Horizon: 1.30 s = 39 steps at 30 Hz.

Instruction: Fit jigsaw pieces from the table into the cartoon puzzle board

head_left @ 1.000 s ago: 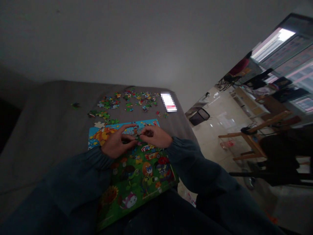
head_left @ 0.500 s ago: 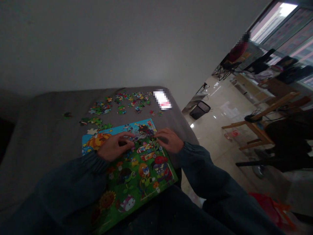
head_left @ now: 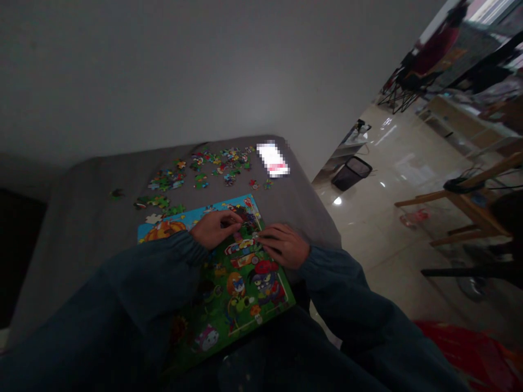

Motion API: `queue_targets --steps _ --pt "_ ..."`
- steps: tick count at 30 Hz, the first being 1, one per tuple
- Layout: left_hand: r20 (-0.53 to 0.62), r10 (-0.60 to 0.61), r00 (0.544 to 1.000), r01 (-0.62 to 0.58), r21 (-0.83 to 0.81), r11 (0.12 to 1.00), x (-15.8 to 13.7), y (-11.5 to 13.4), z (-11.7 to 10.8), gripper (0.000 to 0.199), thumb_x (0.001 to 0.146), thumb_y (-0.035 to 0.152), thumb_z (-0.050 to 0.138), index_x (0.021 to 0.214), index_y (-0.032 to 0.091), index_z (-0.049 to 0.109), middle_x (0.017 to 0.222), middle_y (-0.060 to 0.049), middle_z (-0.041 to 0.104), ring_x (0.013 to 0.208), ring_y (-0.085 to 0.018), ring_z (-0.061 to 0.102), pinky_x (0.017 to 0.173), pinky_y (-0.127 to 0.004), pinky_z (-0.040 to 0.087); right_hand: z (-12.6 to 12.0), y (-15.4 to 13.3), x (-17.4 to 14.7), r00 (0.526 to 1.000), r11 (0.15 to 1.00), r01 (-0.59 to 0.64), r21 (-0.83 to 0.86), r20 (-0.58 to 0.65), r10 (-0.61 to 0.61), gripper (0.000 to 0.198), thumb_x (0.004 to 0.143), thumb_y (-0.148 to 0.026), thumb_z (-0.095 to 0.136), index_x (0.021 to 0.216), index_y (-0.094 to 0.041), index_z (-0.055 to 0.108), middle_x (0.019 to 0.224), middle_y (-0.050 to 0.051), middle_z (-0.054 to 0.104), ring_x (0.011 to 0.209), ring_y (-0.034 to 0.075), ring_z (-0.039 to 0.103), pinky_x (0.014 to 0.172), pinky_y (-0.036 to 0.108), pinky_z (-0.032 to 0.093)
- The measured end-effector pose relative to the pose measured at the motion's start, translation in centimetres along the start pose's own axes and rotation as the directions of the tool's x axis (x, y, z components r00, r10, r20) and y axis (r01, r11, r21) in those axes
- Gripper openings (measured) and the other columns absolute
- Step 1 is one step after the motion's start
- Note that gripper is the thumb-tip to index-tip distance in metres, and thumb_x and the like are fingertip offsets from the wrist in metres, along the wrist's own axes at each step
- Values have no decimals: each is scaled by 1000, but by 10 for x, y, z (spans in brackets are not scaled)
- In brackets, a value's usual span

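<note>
Green-and-blue puzzle board (head_left: pixel 224 305) | left hand (head_left: pixel 214 228) curled over it, can't tell if it's pinching anything | right hand (head_left: pixel 286 246) at its edge, grip unclear too | loose pieces (head_left: pixel 166 180) further back

Open lane beyond the right fingers (head_left: pixel 273 234), over bare grey cloth (head_left: pixel 286 204), until the lit screen (head_left: pixel 273 159) blocks it! Past the left fingers (head_left: pixel 231 215), loose puzzle pieces (head_left: pixel 223 159) crowd the way, wall (head_left: pixel 196 81) behind.

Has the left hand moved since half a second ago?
Yes, the left hand has moved right across the puzzle board, away from the printed pumpkin.
</note>
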<state>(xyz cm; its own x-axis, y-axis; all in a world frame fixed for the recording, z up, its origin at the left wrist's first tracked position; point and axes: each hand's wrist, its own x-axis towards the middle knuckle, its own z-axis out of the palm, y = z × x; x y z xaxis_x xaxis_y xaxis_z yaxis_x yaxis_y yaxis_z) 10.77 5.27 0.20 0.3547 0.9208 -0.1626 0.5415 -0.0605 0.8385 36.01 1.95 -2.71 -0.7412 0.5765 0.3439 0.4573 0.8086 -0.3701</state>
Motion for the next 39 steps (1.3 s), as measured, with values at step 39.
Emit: queue_targets --steps 39 --pt "313 224 923 -384 796 468 -56 -18 1 51 101 42 14 143 29 40 150 4 37 139 -22 30 99 -37 31 1 2 1 997 998 -8 63 -79 12 27 92 -18 49 113 -16 66 113 8 67 104 21 53 90 40 51"
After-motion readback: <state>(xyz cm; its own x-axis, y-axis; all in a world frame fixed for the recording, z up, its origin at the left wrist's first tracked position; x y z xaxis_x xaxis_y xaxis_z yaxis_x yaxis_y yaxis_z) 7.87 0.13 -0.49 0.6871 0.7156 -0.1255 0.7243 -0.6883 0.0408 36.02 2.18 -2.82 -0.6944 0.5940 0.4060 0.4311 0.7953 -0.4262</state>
